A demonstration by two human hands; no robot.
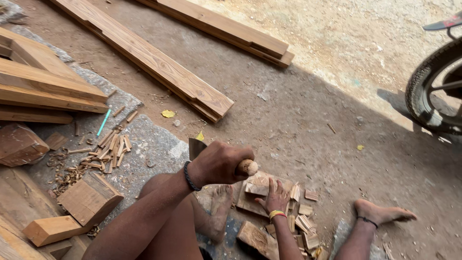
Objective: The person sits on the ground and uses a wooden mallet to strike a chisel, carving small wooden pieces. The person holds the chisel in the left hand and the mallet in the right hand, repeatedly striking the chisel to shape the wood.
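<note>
You have one hatchet-like blade [196, 147] with a pale wooden handle [247, 167], one small wood block [258, 184] on a flat chopping board [250, 201], and two long planks [144, 57] lying on the ground beyond. Your left hand [219, 163] is raised over your knee, fingers wrapped tight around the handle. Your right hand [276, 195] reaches low, fingers spread and pressing on the block's near edge, steadying it. A heap of split chips [304, 226] lies just beside.

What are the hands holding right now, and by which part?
The left hand grips a hatchet by its wooden handle. The right hand presses on a wood block, fingers on top.
</note>
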